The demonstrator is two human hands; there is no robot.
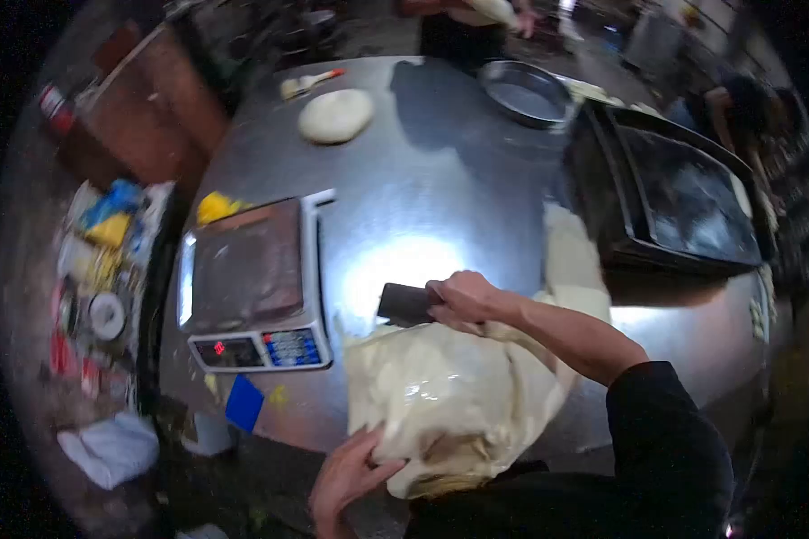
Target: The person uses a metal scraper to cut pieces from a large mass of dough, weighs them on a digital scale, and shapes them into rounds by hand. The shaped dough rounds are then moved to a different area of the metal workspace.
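Dim kitchen w/ a round steel counter [440, 180]: a digital scale [253, 286] sat at its left edge, a dough ball [335, 115] and metal pan [524, 92] toward the far edge, stacked black trays [674, 193] at the right. The big dough mass [454, 395] lay at the near edge, long axis running from the near rim up toward the trays. Right hand [463, 301] was closed round a dark scraper [404, 304], blade pointing left over the dough's top; left hand [351, 476] lay open, fingers spread, against the dough's near-left side.
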